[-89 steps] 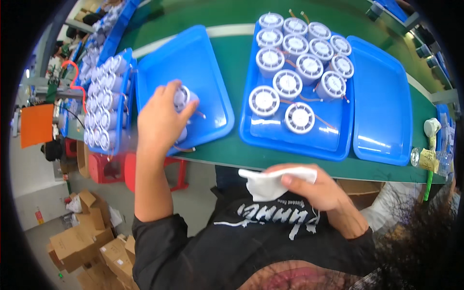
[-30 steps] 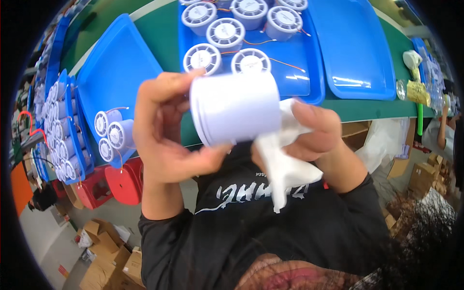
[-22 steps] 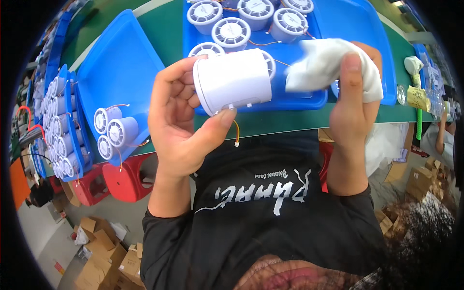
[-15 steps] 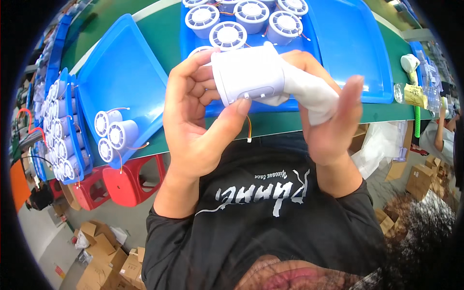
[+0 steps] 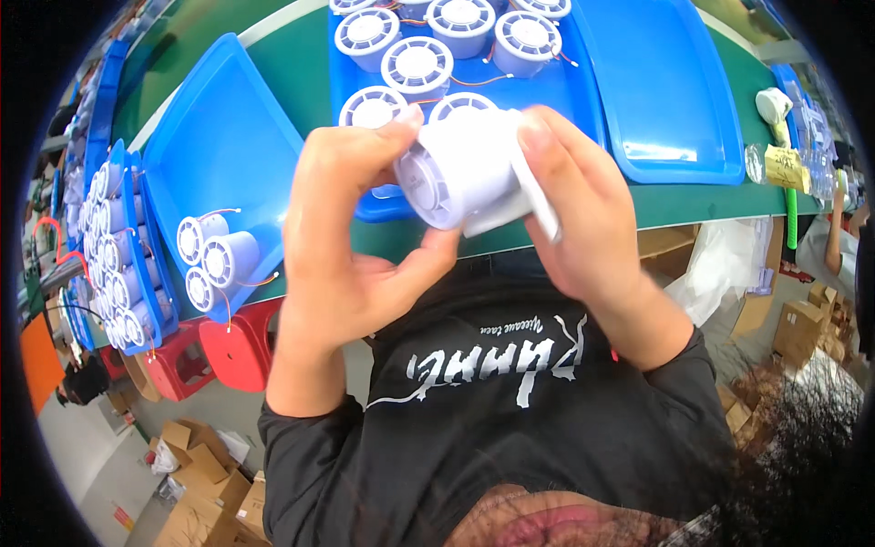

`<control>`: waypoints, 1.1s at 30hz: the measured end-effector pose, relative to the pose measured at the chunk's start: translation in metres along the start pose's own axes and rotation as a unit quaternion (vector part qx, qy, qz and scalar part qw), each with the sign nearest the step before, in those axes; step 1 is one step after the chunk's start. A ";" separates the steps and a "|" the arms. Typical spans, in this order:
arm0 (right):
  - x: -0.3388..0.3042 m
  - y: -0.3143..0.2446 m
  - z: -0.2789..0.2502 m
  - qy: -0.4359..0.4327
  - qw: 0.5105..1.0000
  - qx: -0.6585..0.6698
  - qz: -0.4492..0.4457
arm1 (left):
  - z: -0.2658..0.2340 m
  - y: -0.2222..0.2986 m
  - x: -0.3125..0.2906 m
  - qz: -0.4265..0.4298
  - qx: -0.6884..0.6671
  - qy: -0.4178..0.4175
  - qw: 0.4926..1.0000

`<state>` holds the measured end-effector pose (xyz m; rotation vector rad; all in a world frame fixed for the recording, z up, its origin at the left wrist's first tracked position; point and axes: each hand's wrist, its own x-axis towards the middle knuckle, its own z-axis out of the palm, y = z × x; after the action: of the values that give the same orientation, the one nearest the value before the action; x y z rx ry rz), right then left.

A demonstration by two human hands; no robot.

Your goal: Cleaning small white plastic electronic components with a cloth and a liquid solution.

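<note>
Above the near edge of the bench I hold a white cylindrical housing, tilted with its slotted round end facing down and left. My left hand grips that end, index finger along the top and thumb below. Around the other end my right hand is closed on a white cloth, which lies between the palm and the housing. The right fingers behind the housing are hidden. Just beyond, similar white housings with slotted tops and thin coloured wires stand in a blue tray.
A second blue tray lies to the right. On the left, a tilted blue tray holds three housings, beside stacked trays of more. Red stools and cardboard boxes stand below. A bottle lies far right.
The housing has turned, so its slotted end now shows toward the lower left. My right hand has closed in around the cloth and housing; the cloth no longer trails toward the wrist.
</note>
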<state>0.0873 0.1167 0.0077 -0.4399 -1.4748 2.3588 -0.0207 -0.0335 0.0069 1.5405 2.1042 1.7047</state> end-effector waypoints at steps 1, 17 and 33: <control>0.001 0.000 -0.002 0.005 1.000 0.000 -0.001 | -0.005 0.002 0.002 0.001 -0.004 -0.004 1.000; -0.004 -0.006 -0.009 -0.001 0.999 -0.014 0.030 | -0.006 0.011 0.006 0.011 0.075 -0.122 0.990; -0.016 0.004 -0.018 -0.025 0.972 -0.172 -0.161 | -0.001 0.003 -0.005 -0.045 -0.065 -0.061 0.995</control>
<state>0.1086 0.1226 -0.0016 -0.1995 -1.8314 1.8833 -0.0168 -0.0382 0.0070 1.4514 1.9312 1.6385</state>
